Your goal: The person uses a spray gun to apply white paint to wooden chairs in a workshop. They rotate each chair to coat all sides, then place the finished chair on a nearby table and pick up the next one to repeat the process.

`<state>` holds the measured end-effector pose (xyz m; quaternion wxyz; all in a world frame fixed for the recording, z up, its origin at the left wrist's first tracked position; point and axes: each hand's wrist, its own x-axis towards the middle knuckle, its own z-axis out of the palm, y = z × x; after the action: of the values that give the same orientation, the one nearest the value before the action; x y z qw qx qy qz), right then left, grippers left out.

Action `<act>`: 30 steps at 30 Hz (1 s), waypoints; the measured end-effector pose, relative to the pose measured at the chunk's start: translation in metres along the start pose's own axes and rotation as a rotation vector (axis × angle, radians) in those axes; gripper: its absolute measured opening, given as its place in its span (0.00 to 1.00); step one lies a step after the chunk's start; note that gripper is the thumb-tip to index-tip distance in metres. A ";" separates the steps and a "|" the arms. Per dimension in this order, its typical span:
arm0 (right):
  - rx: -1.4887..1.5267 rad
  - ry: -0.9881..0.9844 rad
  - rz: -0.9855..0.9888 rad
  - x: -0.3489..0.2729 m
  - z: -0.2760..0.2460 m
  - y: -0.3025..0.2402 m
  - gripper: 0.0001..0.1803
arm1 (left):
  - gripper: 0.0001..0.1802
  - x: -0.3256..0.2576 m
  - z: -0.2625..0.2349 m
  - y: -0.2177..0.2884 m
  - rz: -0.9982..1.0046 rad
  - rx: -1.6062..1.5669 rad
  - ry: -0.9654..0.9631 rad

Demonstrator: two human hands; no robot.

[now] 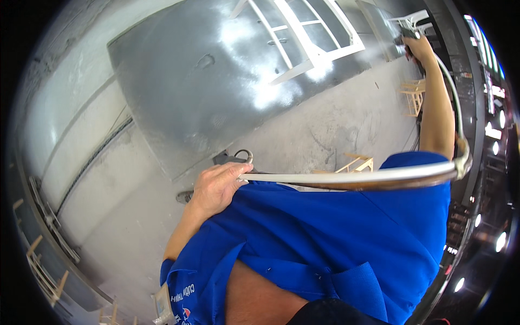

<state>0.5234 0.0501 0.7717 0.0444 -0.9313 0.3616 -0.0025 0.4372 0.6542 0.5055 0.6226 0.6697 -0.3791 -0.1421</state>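
Note:
My right hand (418,47), arm stretched out to the upper right, is closed around a dark spray gun (408,34). A pale haze hangs to the left of the gun, by a white-coated wooden frame (309,51) with slats and crossbars, like a chair frame. The frame rests on a large dark grey panel (173,97) with white overspray on it. In front of my body, my left hand (216,187) is closed on a white hose (346,177), with a brown hose (374,185) running along it. The hoses bend near my right shoulder and one climbs beside the right arm.
Bare wooden frames stand on the floor, one (414,96) below the right forearm and another (355,163) beyond the hose. A black cable (95,162) lies along the floor at left. More wooden pieces (46,271) sit at the lower left. Another white piece (414,19) is behind the gun.

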 end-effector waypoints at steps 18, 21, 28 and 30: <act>-0.145 -0.089 -0.186 -0.278 0.360 -0.175 0.23 | 0.13 -0.287 -0.140 0.063 -0.166 0.303 0.351; 0.041 -0.212 -0.167 -0.286 0.400 -0.189 0.26 | 0.12 -0.314 -0.161 0.068 -0.230 0.360 0.439; 0.352 -0.390 0.082 -0.345 0.452 -0.256 0.24 | 0.10 -0.313 -0.214 0.058 -0.145 0.365 0.558; 0.326 -0.293 0.019 -0.342 0.450 -0.272 0.25 | 0.10 -0.299 -0.234 0.047 -0.118 0.330 0.496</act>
<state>0.4704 0.5163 0.3560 0.2466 -0.8987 0.3550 0.0748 0.3757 1.0320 0.5091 0.5695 0.7970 -0.1941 0.0533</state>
